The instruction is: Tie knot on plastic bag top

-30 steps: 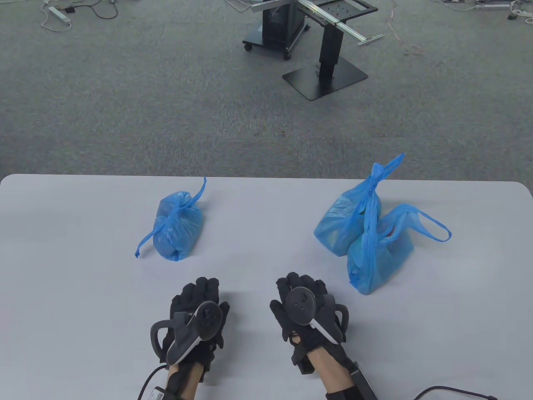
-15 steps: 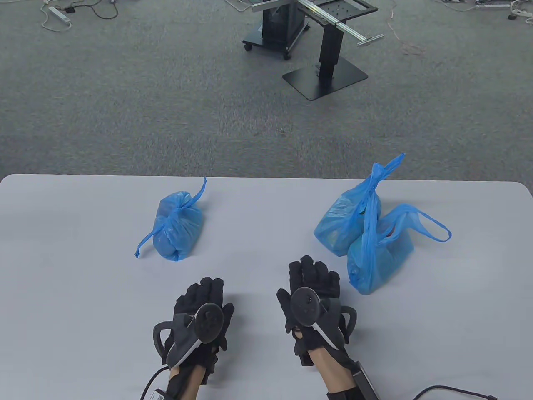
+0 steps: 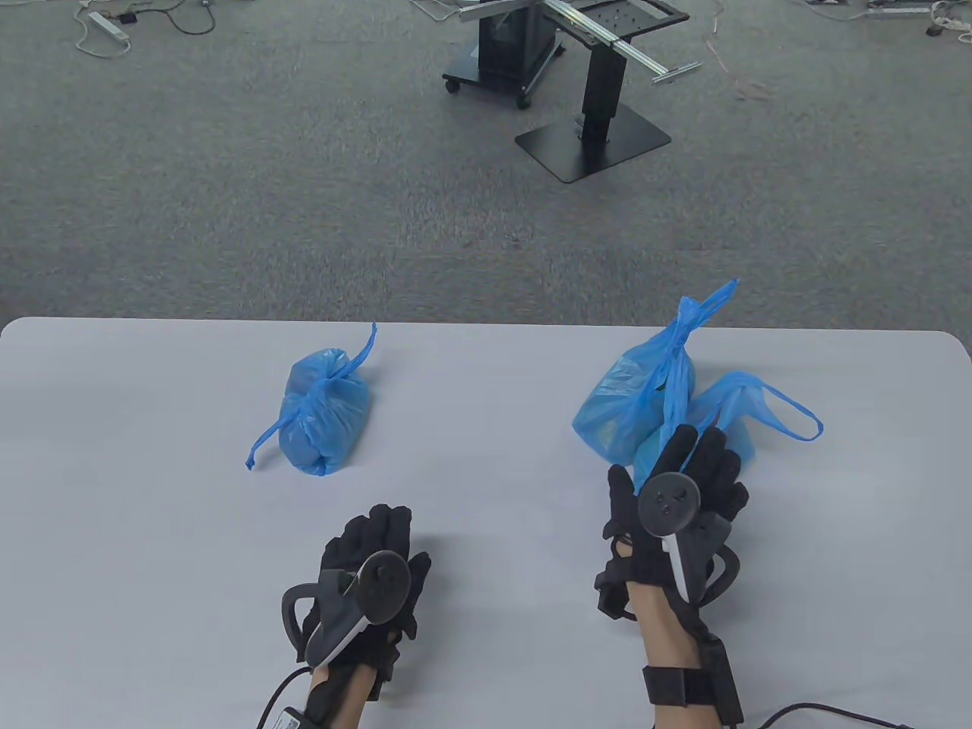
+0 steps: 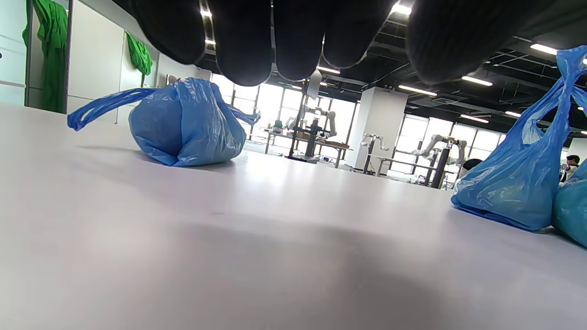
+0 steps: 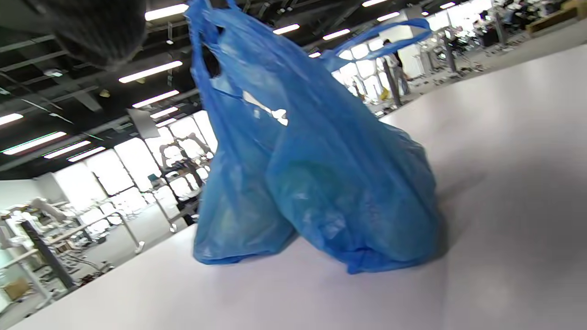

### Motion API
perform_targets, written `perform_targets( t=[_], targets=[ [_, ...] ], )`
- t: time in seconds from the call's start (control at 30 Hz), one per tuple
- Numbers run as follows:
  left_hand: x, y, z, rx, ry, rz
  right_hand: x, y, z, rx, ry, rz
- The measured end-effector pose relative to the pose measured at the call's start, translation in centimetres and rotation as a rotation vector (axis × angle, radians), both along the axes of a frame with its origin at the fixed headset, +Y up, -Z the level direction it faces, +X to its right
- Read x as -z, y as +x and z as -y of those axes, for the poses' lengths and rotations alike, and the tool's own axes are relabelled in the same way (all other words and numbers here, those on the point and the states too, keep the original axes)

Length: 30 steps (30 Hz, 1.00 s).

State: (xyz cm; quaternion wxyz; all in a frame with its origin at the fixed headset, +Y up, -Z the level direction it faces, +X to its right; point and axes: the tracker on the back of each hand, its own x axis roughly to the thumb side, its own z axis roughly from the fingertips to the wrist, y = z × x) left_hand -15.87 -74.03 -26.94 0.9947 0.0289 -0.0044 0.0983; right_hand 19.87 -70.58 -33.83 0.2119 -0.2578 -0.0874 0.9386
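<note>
Three blue plastic bags lie on the white table [image 3: 486, 380]. A small bag [image 3: 323, 414] at the left has its top knotted. At the right, a far bag [image 3: 619, 399] has its top gathered upward. In front of it a near bag [image 3: 733, 433] has loose, open handle loops [image 3: 793, 414]. My right hand [image 3: 683, 486] is raised with its fingers spread just in front of and over the near bag, holding nothing. My left hand [image 3: 372, 554] rests low on the table, empty. The right wrist view shows both right bags [image 5: 353, 192] close up.
The table's far edge [image 3: 486, 322] runs just behind the bags. Beyond it are carpet and a black stand [image 3: 592, 137]. A cable [image 3: 820, 712] lies at the table's near right. The left wrist view shows the knotted bag [image 4: 183, 123] and the far bag [image 4: 513, 183].
My right hand has moved forward and to the right, from the table's middle up to the near right bag, and lifted. My left hand has barely shifted.
</note>
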Motion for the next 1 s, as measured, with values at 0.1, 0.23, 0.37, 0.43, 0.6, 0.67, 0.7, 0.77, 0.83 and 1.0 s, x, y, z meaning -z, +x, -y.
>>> perform_targets(
  t=[0.1,0.23,0.37,0.43,0.6,0.67,0.7,0.77,0.83,1.0],
  targets=[
    [0.0,0.0,0.0,-0.004,-0.002,0.001,1.0,1.5,0.8,0.059,-0.026,0.049],
    [0.0,-0.2,0.1,-0.011,-0.005,-0.003,2.5,3.1,2.4,0.141,-0.078,0.106],
    [-0.1,-0.3,0.1,-0.025,-0.007,-0.005,3.5,4.1,3.6,0.200,-0.101,0.147],
    [0.0,-0.3,0.1,-0.027,-0.008,-0.006,4.0,4.8,4.2,0.229,-0.126,0.159],
    [0.1,-0.3,0.1,-0.030,-0.023,-0.004,4.6,6.1,5.6,0.336,-0.115,0.172],
    [0.2,-0.3,0.2,-0.021,-0.031,-0.006,4.6,6.6,6.0,0.391,-0.113,0.190],
    [0.2,-0.3,0.2,-0.020,-0.033,-0.006,4.6,6.8,6.1,0.417,-0.112,0.189],
    [0.3,-0.4,0.3,-0.023,-0.039,-0.008,4.5,7.2,6.4,0.499,-0.099,0.193],
    [0.3,-0.4,0.3,-0.025,-0.042,-0.010,4.6,7.5,6.7,0.556,-0.090,0.167],
    [0.2,-0.5,0.4,-0.028,-0.051,-0.011,4.7,7.9,6.7,0.584,0.000,0.159]
  ],
)
